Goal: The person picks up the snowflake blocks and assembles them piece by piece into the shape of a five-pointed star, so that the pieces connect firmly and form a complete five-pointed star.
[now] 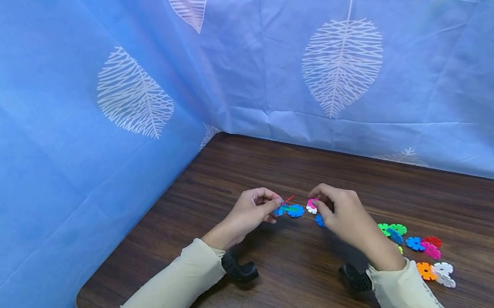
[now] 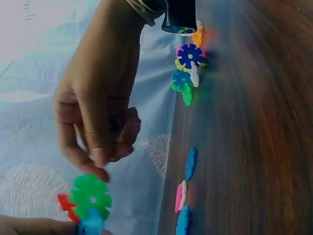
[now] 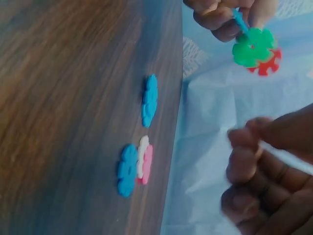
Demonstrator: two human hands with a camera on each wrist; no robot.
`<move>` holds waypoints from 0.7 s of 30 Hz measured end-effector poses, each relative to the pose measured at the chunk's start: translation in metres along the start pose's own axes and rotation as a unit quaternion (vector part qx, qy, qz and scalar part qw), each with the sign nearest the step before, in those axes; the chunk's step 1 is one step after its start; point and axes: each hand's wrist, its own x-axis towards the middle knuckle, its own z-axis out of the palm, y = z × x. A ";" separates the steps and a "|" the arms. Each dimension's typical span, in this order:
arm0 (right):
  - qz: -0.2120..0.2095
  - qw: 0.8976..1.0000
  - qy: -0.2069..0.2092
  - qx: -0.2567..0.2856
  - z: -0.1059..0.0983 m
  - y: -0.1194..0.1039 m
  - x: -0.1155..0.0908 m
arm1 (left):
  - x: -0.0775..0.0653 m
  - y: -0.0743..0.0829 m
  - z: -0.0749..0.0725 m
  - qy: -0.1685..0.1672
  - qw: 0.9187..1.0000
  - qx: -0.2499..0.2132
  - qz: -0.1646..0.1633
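My left hand [image 1: 252, 208] pinches a blue flower-shaped plastic disc [image 2: 91, 224] between thumb and fingers. Joined to it are a green disc [image 3: 253, 47] and a red disc [image 3: 268, 62], all raised above the table. Across from it, my right hand [image 1: 343, 213] hovers with bent fingers and nothing between them, as the right wrist view shows. On the wood beneath the hands lie a loose blue disc [image 1: 296, 211], a pink disc [image 3: 147, 164] touching a white disc [image 3: 142, 155], and a second blue disc [image 3: 127, 170] beside that pair.
To the right of my right forearm lie more discs: green [image 1: 398, 229], blue [image 1: 414, 244], red [image 1: 433, 241], pink [image 1: 431, 251], orange [image 1: 426, 271] and white [image 1: 443, 268]. Blue leaf-printed cloth [image 1: 280, 66] hangs behind and left of the brown wooden table [image 1: 294, 301].
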 end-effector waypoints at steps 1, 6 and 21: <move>0.015 1.000 -0.004 -0.010 -0.001 0.001 0.000 | 0.000 0.000 0.000 -0.003 1.000 0.001 0.000; 0.101 0.992 -0.054 -0.060 0.000 0.006 -0.002 | 0.000 -0.001 -0.001 -0.039 0.999 -0.019 0.005; 0.202 0.962 -0.162 -0.084 0.011 0.012 -0.007 | -0.003 0.002 0.002 -0.139 0.987 -0.075 0.013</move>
